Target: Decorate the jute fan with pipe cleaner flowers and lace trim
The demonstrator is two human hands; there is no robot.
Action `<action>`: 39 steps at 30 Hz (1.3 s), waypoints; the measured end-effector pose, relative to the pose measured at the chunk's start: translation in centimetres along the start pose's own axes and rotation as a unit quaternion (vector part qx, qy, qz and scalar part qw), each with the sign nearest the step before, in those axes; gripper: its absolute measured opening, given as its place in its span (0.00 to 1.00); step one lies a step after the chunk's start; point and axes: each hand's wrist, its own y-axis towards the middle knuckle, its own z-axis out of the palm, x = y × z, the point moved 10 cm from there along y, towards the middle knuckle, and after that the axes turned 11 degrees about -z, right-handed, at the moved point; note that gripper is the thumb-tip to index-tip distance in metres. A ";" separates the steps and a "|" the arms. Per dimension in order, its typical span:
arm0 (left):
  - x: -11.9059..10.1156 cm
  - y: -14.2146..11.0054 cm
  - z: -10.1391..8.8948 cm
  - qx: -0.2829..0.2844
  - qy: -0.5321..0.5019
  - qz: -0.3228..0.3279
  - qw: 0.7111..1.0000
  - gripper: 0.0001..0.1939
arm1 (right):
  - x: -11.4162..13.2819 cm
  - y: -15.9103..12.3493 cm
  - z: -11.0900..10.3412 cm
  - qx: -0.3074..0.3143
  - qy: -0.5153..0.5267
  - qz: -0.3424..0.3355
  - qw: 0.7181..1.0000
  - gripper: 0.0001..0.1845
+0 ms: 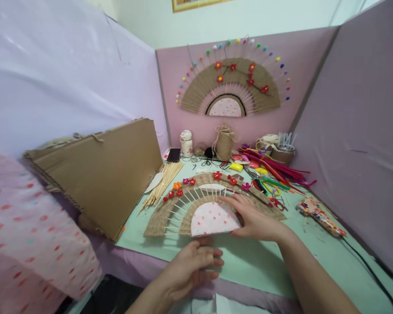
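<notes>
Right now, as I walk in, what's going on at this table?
A person is handling a flowered woven fan at a pale green table. The right hand is at the right side of its dotted centre; the left hand, open, is by the lower edge, perhaps touching it. A similar fan is on the pink panel behind.

The left hand [196,265] and the right hand [250,218] are bare, both slim, with slender, rounded fingers; the nails are too small to make out. The left forearm [159,293] and the right forearm [309,261] are also bare as far as the near edge, smooth in outline and narrowing toward the wrists. Between them, at the near edge, shows pale, whitish cloth [236,305] with soft folds, apparently clothing, its cut unclear.
</notes>
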 end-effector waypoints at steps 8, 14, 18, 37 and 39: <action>-10.5 4.1 0.8 -0.016 -0.175 0.212 0.961 0.09 | -0.2 1.1 -6.1 -0.194 -0.188 -0.034 0.962 0.39; -17.2 7.2 3.0 0.006 -0.128 0.301 0.945 0.11 | -1.6 1.3 -9.3 -0.339 -0.246 -0.015 0.908 0.32; -20.1 8.9 3.0 0.014 -0.119 0.330 0.936 0.12 | -3.5 -0.6 -10.2 -0.467 -0.127 0.024 0.875 0.15; -17.5 12.2 4.4 0.068 -0.103 0.271 0.955 0.15 | -13.3 2.5 -1.5 -0.472 0.699 0.078 0.533 0.17; -17.5 11.9 4.9 0.076 -0.082 0.263 0.958 0.16 | -13.3 2.5 -1.2 -0.469 0.700 0.079 0.533 0.16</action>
